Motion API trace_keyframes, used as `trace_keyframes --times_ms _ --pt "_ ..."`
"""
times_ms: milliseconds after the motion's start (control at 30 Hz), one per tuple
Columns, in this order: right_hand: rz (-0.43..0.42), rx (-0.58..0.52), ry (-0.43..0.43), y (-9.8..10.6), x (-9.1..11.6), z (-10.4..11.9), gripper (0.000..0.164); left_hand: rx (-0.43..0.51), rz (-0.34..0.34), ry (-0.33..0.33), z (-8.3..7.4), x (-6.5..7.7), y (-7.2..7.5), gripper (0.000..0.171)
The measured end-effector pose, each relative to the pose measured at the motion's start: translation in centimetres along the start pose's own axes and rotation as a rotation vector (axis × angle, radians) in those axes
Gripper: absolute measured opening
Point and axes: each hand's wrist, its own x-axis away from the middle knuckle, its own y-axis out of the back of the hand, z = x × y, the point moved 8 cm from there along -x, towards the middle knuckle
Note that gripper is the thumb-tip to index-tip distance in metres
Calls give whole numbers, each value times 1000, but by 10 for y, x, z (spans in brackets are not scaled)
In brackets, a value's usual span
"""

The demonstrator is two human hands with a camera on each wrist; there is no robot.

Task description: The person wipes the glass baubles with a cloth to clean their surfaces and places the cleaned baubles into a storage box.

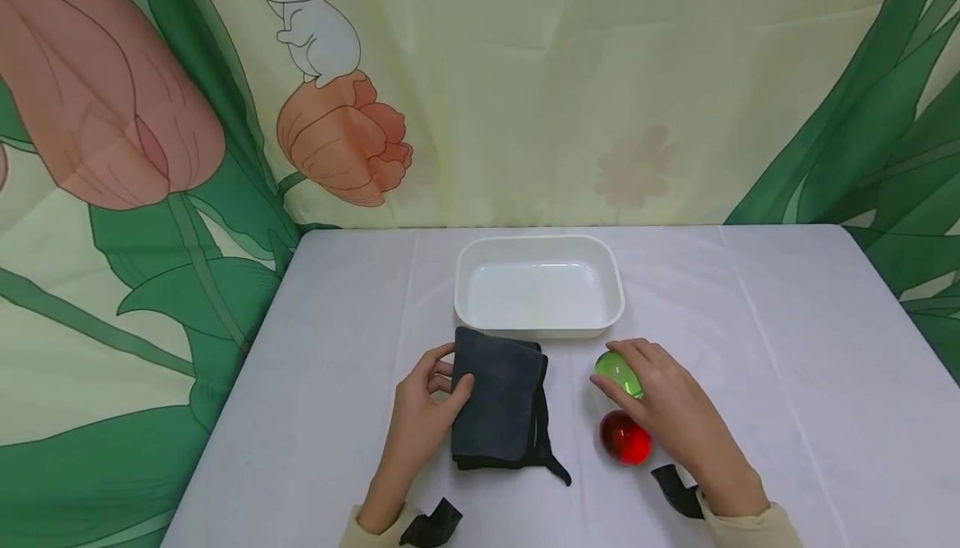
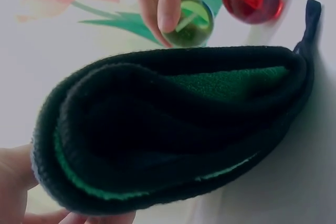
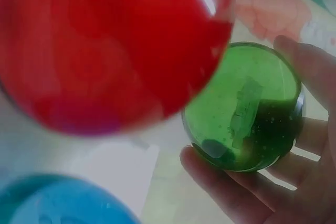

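Observation:
My left hand (image 1: pixel 423 406) pinches the left edge of a folded dark grey cloth (image 1: pixel 497 398), thumb on top and fingers beneath. In the left wrist view the cloth's folds (image 2: pixel 173 129) face the camera, green on the inner side, and a thin hanging loop (image 2: pixel 312 19) sticks out at one corner. My right hand (image 1: pixel 667 394) grips a clear green ball (image 1: pixel 619 373) between thumb and fingers. Just in front of that ball sits a clear red ball (image 1: pixel 626 438). The right wrist view also shows part of a blue ball (image 3: pixel 68 205); in the head view it is hidden.
A white rectangular tray (image 1: pixel 540 332) stands behind the cloth, close to its back edge. White cloth covers the table (image 1: pixel 315 348), and a printed curtain (image 1: pixel 510 114) hangs along its far edge. Black straps (image 1: pixel 432 525) are at both wrists.

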Motion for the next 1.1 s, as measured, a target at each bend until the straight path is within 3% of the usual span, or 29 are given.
trace_keyframes --times_ms 433,700,833,1100 --pt "18 -43 32 -5 -3 15 56 15 -3 -11 -11 2 -9 48" --pt "8 -199 33 -8 -5 23 51 86 -1 -39 -19 1 -18 47" --pt "10 -226 33 -10 -6 28 51 139 -2 -38 -23 0 -24 45" --pt "-21 -337 -7 -10 -6 34 46 244 -62 -63 -27 3 -33 40"
